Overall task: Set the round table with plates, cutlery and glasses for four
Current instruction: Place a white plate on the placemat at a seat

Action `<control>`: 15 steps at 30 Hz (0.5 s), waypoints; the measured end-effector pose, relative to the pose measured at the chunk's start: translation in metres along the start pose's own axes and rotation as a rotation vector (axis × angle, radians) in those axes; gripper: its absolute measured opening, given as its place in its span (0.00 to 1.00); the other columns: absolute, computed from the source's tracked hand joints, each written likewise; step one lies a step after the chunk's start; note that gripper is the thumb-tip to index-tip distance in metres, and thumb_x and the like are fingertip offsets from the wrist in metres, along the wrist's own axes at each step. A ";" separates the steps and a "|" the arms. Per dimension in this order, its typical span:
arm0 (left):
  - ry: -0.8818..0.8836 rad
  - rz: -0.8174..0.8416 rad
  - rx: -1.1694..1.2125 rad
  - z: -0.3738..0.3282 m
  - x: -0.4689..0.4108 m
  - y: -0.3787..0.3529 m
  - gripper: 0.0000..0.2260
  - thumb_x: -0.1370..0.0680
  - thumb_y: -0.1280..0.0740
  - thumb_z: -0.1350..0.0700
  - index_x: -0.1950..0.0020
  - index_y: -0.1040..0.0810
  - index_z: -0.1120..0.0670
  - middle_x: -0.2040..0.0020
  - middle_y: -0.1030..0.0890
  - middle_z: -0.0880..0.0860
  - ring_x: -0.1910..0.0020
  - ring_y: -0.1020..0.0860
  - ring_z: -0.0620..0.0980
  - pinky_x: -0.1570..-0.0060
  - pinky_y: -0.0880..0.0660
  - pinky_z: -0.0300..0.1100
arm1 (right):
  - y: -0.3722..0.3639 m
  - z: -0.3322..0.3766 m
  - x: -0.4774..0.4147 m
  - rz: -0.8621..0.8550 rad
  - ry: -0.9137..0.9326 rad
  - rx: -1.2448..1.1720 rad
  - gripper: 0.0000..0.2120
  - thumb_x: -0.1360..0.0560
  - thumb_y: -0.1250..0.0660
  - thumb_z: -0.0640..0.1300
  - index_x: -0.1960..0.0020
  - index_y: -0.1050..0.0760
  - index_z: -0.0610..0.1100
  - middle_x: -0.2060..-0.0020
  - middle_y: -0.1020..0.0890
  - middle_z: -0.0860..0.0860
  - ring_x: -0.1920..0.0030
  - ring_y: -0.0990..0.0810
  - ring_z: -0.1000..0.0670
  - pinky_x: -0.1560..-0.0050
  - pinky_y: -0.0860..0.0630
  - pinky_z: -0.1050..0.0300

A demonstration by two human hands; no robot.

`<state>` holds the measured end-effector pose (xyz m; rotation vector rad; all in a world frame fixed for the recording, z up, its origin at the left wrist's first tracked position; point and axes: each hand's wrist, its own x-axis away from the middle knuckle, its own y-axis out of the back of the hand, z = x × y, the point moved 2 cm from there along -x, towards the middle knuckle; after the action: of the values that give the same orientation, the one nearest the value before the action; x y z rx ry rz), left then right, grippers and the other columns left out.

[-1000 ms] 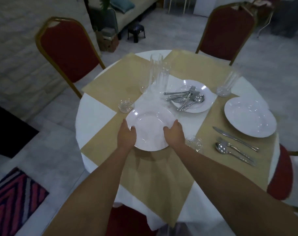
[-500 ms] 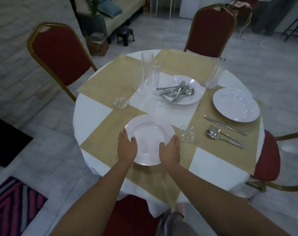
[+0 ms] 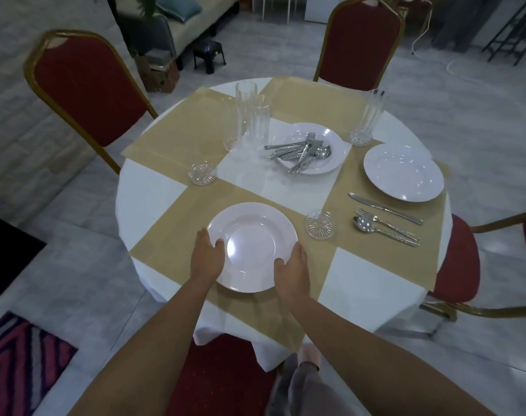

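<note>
A white plate point(image 3: 252, 235) lies on the near tan placemat point(image 3: 171, 247) of the round table point(image 3: 153, 193). My left hand point(image 3: 207, 256) grips its left rim and my right hand point(image 3: 294, 271) grips its right rim. In the middle, another white plate point(image 3: 330, 147) carries a pile of cutlery point(image 3: 300, 153). A third plate point(image 3: 403, 172) is laid on the right placemat, with a knife point(image 3: 384, 208), fork point(image 3: 386, 222) and spoon point(image 3: 384, 231) beside it. Tall glasses point(image 3: 252, 118) stand grouped at the back left, and one glass point(image 3: 368, 117) stands at the back right.
Two small glass coasters sit on the table, one point(image 3: 202, 173) at the left, one point(image 3: 320, 223) just right of the held plate. Red chairs stand at the left point(image 3: 84, 85), far side point(image 3: 363, 37), right point(image 3: 459, 259) and near side point(image 3: 225, 376).
The plate has come toward me in both hands, from the table's middle down onto the near placemat. The view has pulled back and shows more of the table.
</note>
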<state>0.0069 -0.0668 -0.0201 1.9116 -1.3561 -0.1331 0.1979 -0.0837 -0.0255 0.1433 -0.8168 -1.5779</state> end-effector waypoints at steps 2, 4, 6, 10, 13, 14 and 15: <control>0.030 -0.003 -0.006 -0.002 -0.001 -0.001 0.26 0.18 0.46 0.51 0.21 0.47 0.57 0.21 0.44 0.54 0.23 0.43 0.55 0.25 0.45 0.49 | 0.001 -0.002 0.002 -0.002 0.007 0.018 0.32 0.20 0.43 0.42 0.20 0.52 0.42 0.21 0.46 0.51 0.23 0.41 0.48 0.28 0.39 0.53; 0.029 -0.007 -0.005 -0.003 0.002 -0.004 0.25 0.17 0.47 0.51 0.21 0.47 0.58 0.21 0.45 0.55 0.23 0.44 0.54 0.25 0.46 0.48 | 0.003 -0.004 0.003 -0.007 0.012 0.028 0.32 0.21 0.43 0.42 0.20 0.52 0.42 0.21 0.46 0.51 0.24 0.40 0.48 0.28 0.37 0.53; 0.007 -0.010 -0.006 -0.002 0.005 -0.008 0.25 0.17 0.47 0.52 0.22 0.47 0.58 0.21 0.45 0.55 0.23 0.44 0.54 0.25 0.46 0.49 | 0.005 -0.007 0.005 -0.010 0.011 0.035 0.32 0.21 0.43 0.42 0.20 0.52 0.42 0.21 0.46 0.52 0.24 0.40 0.48 0.28 0.37 0.53; 0.011 0.005 -0.018 -0.003 0.008 -0.013 0.25 0.17 0.48 0.51 0.21 0.48 0.58 0.21 0.46 0.55 0.22 0.46 0.52 0.25 0.48 0.47 | 0.008 -0.013 0.009 -0.031 -0.002 0.027 0.32 0.21 0.43 0.41 0.20 0.50 0.42 0.21 0.45 0.52 0.24 0.39 0.48 0.28 0.37 0.53; 0.006 0.025 -0.027 -0.006 0.012 -0.015 0.25 0.17 0.48 0.50 0.21 0.48 0.57 0.21 0.47 0.55 0.22 0.47 0.53 0.25 0.48 0.47 | 0.011 -0.018 0.012 -0.052 -0.001 0.010 0.31 0.22 0.43 0.41 0.21 0.48 0.42 0.22 0.42 0.50 0.25 0.38 0.48 0.28 0.36 0.53; 0.004 0.033 -0.029 -0.007 0.013 -0.016 0.26 0.17 0.49 0.49 0.21 0.48 0.57 0.21 0.47 0.55 0.22 0.47 0.53 0.25 0.48 0.47 | 0.012 -0.019 0.012 -0.057 -0.001 0.013 0.31 0.22 0.43 0.41 0.21 0.48 0.42 0.23 0.41 0.50 0.25 0.37 0.47 0.28 0.35 0.52; 0.003 0.039 -0.032 -0.007 0.014 -0.017 0.26 0.17 0.49 0.49 0.21 0.48 0.57 0.21 0.47 0.55 0.22 0.47 0.52 0.25 0.48 0.47 | 0.012 -0.020 0.012 -0.060 -0.003 0.019 0.31 0.23 0.43 0.41 0.21 0.47 0.42 0.23 0.40 0.50 0.25 0.37 0.47 0.28 0.34 0.51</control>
<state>0.0288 -0.0730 -0.0215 1.8569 -1.3809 -0.1320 0.2161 -0.1026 -0.0285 0.1804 -0.8368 -1.6274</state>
